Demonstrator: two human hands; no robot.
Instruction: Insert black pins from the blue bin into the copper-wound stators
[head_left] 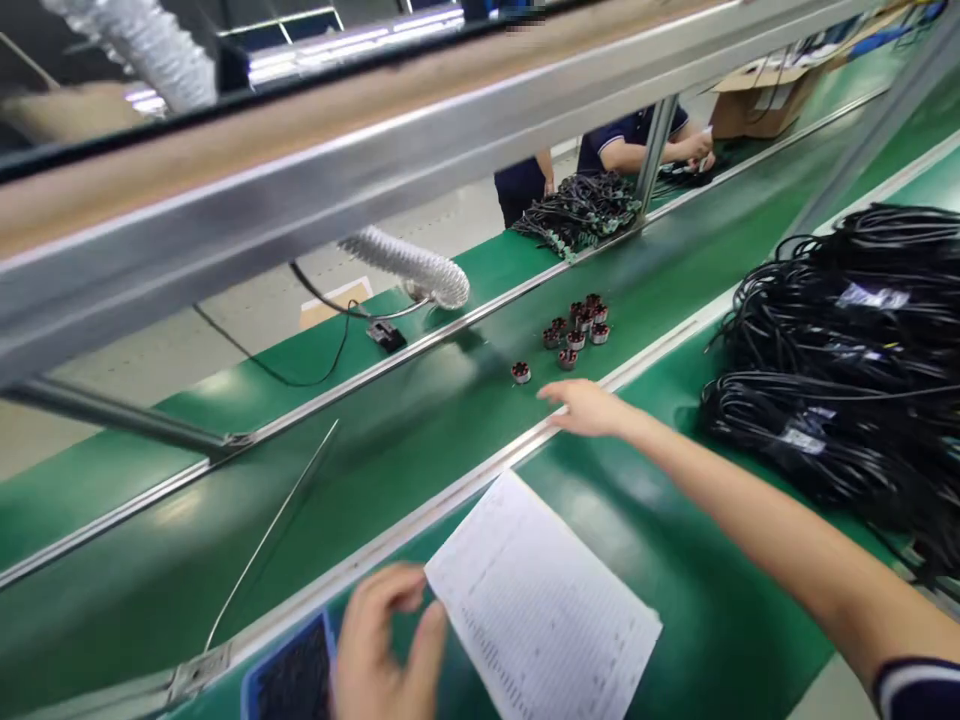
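My right hand (585, 408) reaches over the rail at the belt's near edge, fingers stretched out and nothing seen in them. Just beyond its fingertips a single small round motor stator (520, 373), with dark reddish windings and a silvery side, sits on the green belt. Several more stators (576, 340) stand in a loose cluster behind it. My left hand (386, 640) is blurred at the lower edge, thumb and fingers curved but apart, with no object between them. Next to its fingertips lies a white printed sheet (544, 600); whether they touch is unclear.
Bundles of black cables (840, 360) pile up on the right. A blue-rimmed tray (251, 690) is at the lower left. A metal rail (420, 530) borders the belt (390, 440); a thin rod (274, 530) rises there. An overhead beam (375, 150) crosses above. People work across the belt beside cables (585, 210).
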